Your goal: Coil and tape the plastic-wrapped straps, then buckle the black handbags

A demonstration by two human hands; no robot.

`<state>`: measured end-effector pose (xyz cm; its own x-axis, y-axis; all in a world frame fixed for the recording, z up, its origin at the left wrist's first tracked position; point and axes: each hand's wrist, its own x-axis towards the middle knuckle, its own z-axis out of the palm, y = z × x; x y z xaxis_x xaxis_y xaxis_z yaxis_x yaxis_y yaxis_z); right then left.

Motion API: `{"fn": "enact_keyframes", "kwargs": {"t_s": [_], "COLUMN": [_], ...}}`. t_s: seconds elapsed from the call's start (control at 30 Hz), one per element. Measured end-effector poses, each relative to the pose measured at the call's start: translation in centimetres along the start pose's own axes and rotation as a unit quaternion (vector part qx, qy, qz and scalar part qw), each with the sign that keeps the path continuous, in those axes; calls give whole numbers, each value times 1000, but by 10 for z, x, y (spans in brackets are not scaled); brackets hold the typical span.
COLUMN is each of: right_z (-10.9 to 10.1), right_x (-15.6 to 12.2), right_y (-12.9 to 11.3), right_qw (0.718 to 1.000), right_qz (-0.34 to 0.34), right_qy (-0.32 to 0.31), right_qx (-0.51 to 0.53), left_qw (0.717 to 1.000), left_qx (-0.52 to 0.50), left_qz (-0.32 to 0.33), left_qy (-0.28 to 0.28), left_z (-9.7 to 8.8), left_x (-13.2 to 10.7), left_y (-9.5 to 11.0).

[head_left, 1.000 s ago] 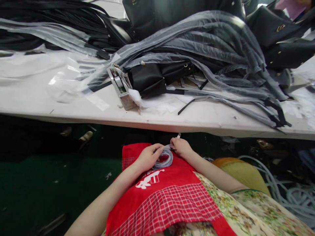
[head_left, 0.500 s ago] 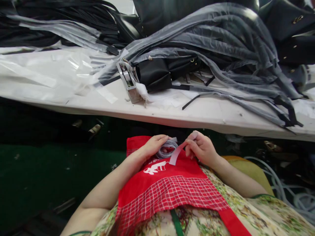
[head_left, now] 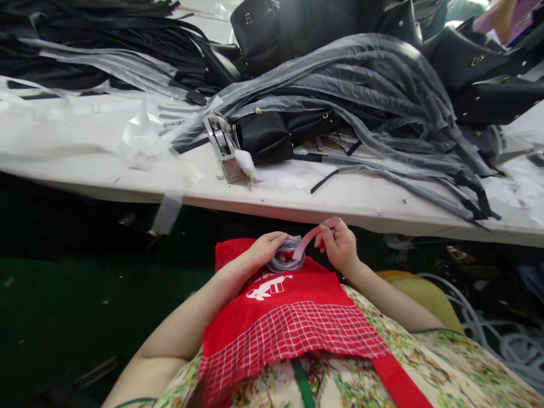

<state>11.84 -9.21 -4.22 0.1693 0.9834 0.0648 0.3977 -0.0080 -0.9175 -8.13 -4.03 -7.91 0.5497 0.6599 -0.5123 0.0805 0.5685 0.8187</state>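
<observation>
My left hand (head_left: pixel 271 248) is closed on a grey coil (head_left: pixel 285 262) of thin cord or tubing, held over the lap of the red apron (head_left: pixel 317 286). To its right, my right hand (head_left: pixel 339 245) pinches a strip of pale translucent tape (head_left: pixel 309 238). The strip curves down from the fingers, and its lower end lies at the coil's right edge. I cannot tell whether it is stuck there.
Along the white table (head_left: pixel 272 199) stand a metal tape dispenser (head_left: pixel 226 158), a black bag piece (head_left: pixel 266 136) and long plastic-wrapped straps (head_left: pixel 382 73). Black straps (head_left: pixel 106 51) heap at the back left. White tubing (head_left: pixel 463 300) lies right of the seat (head_left: pixel 419 292).
My right hand has lifted slightly, and the tape's free end has moved up from the apron to the coil. Light plastic scraps on the left of the table have shifted, one hanging over the edge.
</observation>
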Motion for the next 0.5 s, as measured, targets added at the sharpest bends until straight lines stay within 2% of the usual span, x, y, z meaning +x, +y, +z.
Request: {"fn": "enact_keyframes", "kwargs": {"t_s": [0.07, 0.13, 0.27, 0.37, 0.43, 0.5], "right_z": [0, -2, -8, -11, -11, -10], "right_x": [4, 3, -11, -23, -28, -27], "right_y": [5, 6, 2, -2, -7, -9], "right_qw": [1000, 999, 989, 973, 965, 959], "right_qz": [8, -13, -112, -185, -217, -230], "right_qy": [9, -3, -29, -35, -54, -77], "right_qx": [-9, -33, -93, -130, -140, -145], "left_qw": [1000, 1000, 1000, 998, 994, 987], "left_qx": [-5, -8, 15, 57, 93, 147], "left_qz": [-2, -9, -12, 20, 50, 53], "left_qy": [-2, 4, 21, 27, 25, 23], "left_z": [0, 1, 0, 2, 5, 4], "left_x": [1, 3, 5, 0, -6, -4], "left_y": [1, 3, 8, 13, 15, 16]}}
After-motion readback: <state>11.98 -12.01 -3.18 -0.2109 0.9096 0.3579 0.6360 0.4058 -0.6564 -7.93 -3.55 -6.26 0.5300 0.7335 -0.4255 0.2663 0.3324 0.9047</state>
